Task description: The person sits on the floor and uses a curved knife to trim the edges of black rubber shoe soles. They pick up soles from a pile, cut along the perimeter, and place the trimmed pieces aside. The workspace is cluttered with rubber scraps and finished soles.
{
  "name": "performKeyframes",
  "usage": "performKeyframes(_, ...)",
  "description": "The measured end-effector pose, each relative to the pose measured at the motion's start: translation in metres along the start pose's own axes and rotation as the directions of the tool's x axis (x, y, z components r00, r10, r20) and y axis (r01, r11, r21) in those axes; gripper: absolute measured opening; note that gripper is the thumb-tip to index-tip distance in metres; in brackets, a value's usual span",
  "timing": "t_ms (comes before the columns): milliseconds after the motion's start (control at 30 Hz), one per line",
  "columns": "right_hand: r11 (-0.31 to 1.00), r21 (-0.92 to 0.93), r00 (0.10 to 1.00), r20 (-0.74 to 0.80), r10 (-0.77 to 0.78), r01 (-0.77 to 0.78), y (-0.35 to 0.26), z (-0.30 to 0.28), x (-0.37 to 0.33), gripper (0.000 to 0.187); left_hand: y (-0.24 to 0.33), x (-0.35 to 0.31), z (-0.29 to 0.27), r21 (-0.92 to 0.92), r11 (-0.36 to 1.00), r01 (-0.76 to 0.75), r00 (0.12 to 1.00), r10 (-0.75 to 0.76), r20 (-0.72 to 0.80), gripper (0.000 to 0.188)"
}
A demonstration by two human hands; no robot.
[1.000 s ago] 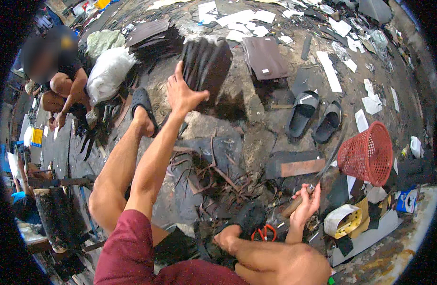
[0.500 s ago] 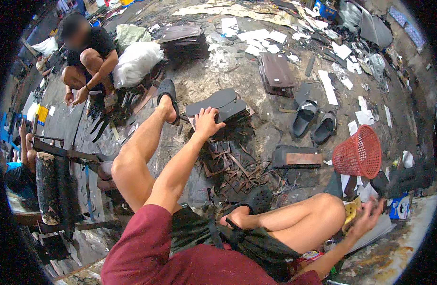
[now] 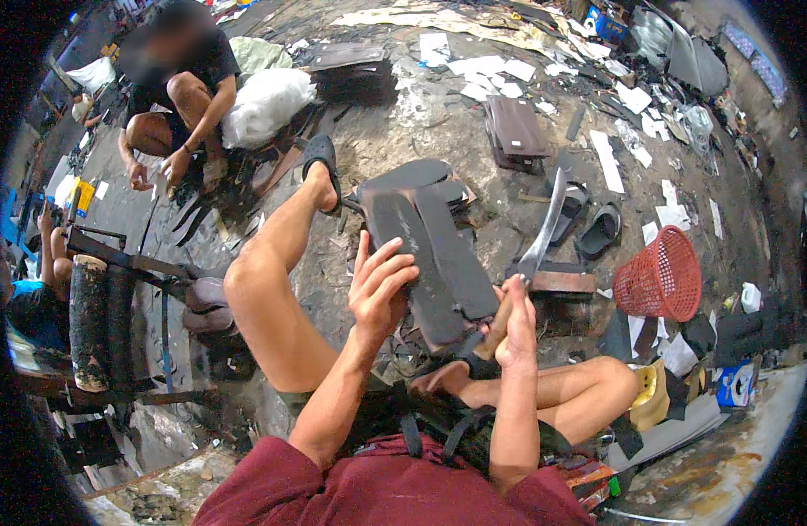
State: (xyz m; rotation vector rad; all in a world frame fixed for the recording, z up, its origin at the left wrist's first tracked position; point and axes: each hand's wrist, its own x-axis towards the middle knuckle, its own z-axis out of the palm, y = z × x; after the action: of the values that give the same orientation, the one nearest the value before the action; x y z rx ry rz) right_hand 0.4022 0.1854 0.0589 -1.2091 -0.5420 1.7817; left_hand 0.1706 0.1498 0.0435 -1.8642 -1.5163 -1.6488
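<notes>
My left hand [image 3: 382, 289] grips the near left edge of a long dark grey slab [image 3: 410, 263], its fingers over the edge. A second dark strip lies along the slab's right side; whether they are joined I cannot tell. Closed round the wooden handle of a curved knife [image 3: 546, 223], my right hand [image 3: 516, 326] is beside the slab's lower right end. The blade points up and away from me, apart from the slab. Behind the slab, a stack of dark shoe soles [image 3: 412, 175] rests on the floor, partly hidden.
A reddish brick-like block [image 3: 561, 281] and black slides [image 3: 600, 230] lie to the right, near a red plastic basket [image 3: 651, 279]. Brown sheets [image 3: 519, 125] are stacked farther off. A co-worker [image 3: 180, 105] squats far left, by a white sack [image 3: 268, 107].
My left hand has come back from the sole stack and now has the dark slab. My right hand has moved in from the far right and now holds the knife.
</notes>
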Motion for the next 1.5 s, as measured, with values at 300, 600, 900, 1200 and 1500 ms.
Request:
performKeyframes(300, 0.833, -0.291, 0.865, -0.036, -0.501, 0.47, 0.025, 0.034, -0.032, 0.031, 0.072, 0.031, -0.056, -0.468, -0.023, 0.883, 0.24, -0.835, 0.495, 0.047)
performKeyframes(600, 0.907, -0.281, 0.95, 0.096, -0.298, 0.313, 0.023, 0.001, -0.079, 0.033, 0.072, 0.032, -0.038, -0.633, -0.003, 0.774, 0.289, -0.888, 0.358, 0.069)
performKeyframes(900, 0.527, -0.705, 0.88, 0.396, -0.263, 0.475, 0.033, -0.064, -0.132, 0.044, 0.076, 0.061, -0.057, -0.564, -0.216, 0.797, -0.007, -0.937, 0.349, 0.051)
performKeyframes(1200, 0.448, -0.775, 0.89, 0.439, -0.126, 0.446, 0.033, -0.092, -0.163, 0.034, 0.072, 0.056, -0.077, -0.6, -0.183, 0.779, 0.021, -0.948, 0.316, 0.043)
performKeyframes(1500, 0.273, -0.767, 0.81, 0.512, -0.285, 0.581, 0.054, -0.056, -0.15, 0.034, 0.071, 0.058, -0.076, -0.611, -0.142, 0.779, 0.045, -0.959, 0.28, 0.042)
